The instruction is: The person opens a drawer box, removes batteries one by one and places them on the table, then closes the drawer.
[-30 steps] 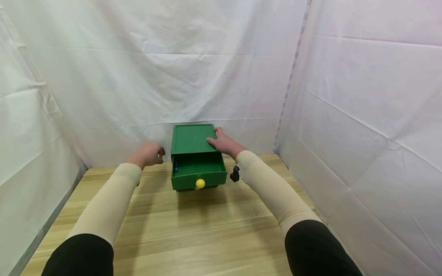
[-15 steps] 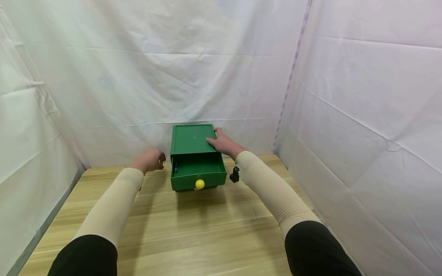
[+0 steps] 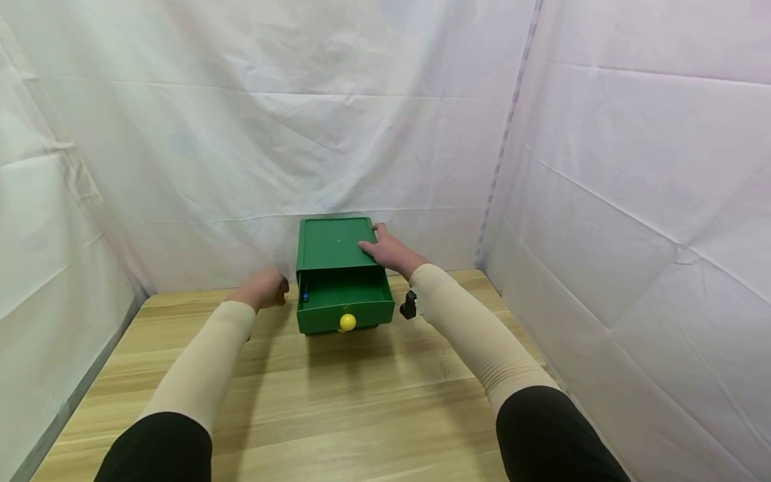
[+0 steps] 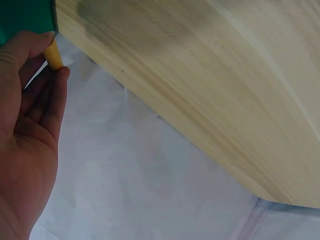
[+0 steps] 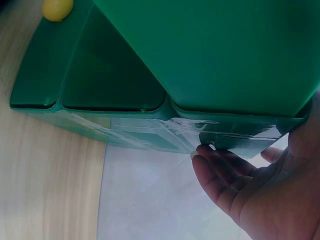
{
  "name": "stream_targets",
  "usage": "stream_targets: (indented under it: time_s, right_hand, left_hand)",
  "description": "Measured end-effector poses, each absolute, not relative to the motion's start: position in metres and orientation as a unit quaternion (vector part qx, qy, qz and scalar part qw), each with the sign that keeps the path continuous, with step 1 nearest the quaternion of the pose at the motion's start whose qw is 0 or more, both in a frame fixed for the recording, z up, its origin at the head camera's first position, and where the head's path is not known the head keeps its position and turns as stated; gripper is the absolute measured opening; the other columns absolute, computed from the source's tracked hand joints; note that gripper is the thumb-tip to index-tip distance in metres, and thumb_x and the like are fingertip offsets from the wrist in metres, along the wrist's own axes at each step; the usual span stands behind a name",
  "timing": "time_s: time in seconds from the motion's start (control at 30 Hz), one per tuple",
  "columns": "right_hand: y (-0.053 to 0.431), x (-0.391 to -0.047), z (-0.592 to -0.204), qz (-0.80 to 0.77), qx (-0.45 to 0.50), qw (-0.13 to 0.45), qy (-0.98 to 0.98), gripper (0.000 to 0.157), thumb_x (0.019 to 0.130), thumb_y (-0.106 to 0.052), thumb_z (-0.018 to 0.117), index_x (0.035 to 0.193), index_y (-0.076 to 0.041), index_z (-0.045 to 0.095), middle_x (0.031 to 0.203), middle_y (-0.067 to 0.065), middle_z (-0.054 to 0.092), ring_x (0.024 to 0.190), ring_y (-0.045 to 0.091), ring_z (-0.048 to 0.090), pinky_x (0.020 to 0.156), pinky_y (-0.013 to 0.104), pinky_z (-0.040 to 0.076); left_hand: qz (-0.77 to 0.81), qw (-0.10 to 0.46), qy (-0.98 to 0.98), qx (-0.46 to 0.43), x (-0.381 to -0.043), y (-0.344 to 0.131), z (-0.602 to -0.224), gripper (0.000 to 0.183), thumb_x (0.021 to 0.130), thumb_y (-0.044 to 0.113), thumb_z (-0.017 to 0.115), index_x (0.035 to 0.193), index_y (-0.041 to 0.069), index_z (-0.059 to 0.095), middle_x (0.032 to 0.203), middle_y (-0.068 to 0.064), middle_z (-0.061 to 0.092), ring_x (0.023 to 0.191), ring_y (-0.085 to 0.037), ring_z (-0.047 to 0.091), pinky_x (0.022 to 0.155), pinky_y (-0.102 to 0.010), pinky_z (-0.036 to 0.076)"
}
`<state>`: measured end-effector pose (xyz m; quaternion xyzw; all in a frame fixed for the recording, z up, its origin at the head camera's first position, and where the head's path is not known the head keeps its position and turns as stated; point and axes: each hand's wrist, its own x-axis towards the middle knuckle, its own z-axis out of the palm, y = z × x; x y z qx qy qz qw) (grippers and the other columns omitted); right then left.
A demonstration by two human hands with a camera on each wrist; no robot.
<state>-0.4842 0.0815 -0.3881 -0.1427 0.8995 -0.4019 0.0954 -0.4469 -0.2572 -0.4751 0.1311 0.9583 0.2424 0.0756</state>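
Yellow cylinder [image 4: 53, 54]: pinched between thumb and fingertips of your left hand [image 3: 262, 289]. That hand sits lower than a second ago, beside the green drawer cabinet [image 3: 336, 244], which puts the cylinder outside the pulled-out drawer [image 3: 319, 318] between your hands. Your right hand [image 3: 394, 253], unmoved, holds the cabinet's edge, thumb on top.

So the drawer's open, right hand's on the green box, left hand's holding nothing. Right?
One miss: the left hand isn't empty. The left wrist view shows it pinching a small yellow cylinder. The rest stands: drawer open, right hand on the green box.
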Motion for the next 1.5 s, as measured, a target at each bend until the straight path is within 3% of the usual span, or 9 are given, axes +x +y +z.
stream_targets:
  time_s: [0.2,0.37,0.57,0.77,0.93,1.17,1.5]
  right_hand:
    - [0.080,-0.482,-0.388,-0.407,-0.148,0.098,0.896,0.078,0.104,-0.050,0.049,0.160,-0.017,0.007,0.154,0.020,0.038,0.138,0.031,0.046,0.110,0.051,0.039]
    - [0.079,-0.481,-0.388,-0.410,-0.146,0.100,0.895,0.078,0.104,-0.050,0.049,0.160,-0.017,0.006,0.155,0.019,0.037,0.138,0.031,0.045,0.111,0.051,0.039]
    - [0.079,-0.482,-0.388,-0.410,-0.145,0.103,0.895,0.079,0.104,-0.051,0.049,0.161,-0.018,0.006,0.155,0.020,0.037,0.138,0.031,0.045,0.110,0.051,0.039]
    - [0.078,-0.484,-0.389,-0.410,-0.147,0.102,0.894,0.079,0.103,-0.051,0.050,0.160,-0.018,0.007,0.154,0.020,0.039,0.137,0.031,0.047,0.109,0.051,0.040]
    - [0.078,-0.486,-0.390,-0.407,-0.143,0.107,0.896,0.079,0.103,-0.053,0.050,0.161,-0.021,0.007,0.156,0.018,0.038,0.138,0.029,0.046,0.110,0.049,0.040]
    - [0.077,-0.487,-0.391,-0.406,-0.142,0.105,0.897,0.080,0.102,-0.054,0.051,0.160,-0.021,0.008,0.158,0.017,0.036,0.139,0.028,0.045,0.110,0.049,0.040]
    - [0.078,-0.486,-0.391,-0.415,-0.148,0.104,0.891,0.079,0.103,-0.052,0.051,0.161,-0.020,0.008,0.157,0.018,0.036,0.139,0.029,0.045,0.110,0.050,0.040]
  left_hand:
    - [0.194,0.072,0.969,0.134,-0.445,-0.262,-0.485,0.027,0.085,0.001,0.078,0.111,-0.003,0.071,0.114,-0.017,0.068,0.106,-0.037,0.063,0.090,-0.052,0.052]
    - [0.171,0.065,0.973,0.142,-0.447,-0.263,-0.489,0.024,0.085,0.000,0.077,0.109,-0.003,0.071,0.107,-0.014,0.069,0.103,-0.036,0.063,0.089,-0.052,0.052]
    - [0.152,0.076,0.976,0.139,-0.450,-0.265,-0.493,0.024,0.089,0.002,0.073,0.113,-0.001,0.071,0.112,-0.015,0.070,0.109,-0.038,0.063,0.092,-0.053,0.051]
    - [0.143,0.086,0.974,0.150,-0.452,-0.268,-0.499,0.018,0.090,0.002,0.073,0.107,0.000,0.073,0.107,-0.016,0.071,0.098,-0.032,0.064,0.085,-0.049,0.054]
    - [0.168,0.097,0.971,0.139,-0.453,-0.270,-0.504,0.023,0.092,0.003,0.071,0.114,-0.002,0.071,0.117,-0.021,0.068,0.111,-0.040,0.062,0.092,-0.054,0.051]
    - [0.161,0.076,0.970,0.163,-0.457,-0.273,-0.510,0.016,0.090,0.003,0.073,0.105,-0.003,0.072,0.107,-0.020,0.070,0.102,-0.037,0.065,0.088,-0.052,0.053]
    - [0.169,0.075,0.971,0.152,-0.454,-0.273,-0.512,0.017,0.092,0.006,0.073,0.107,0.000,0.072,0.112,-0.018,0.070,0.105,-0.036,0.064,0.088,-0.052,0.053]
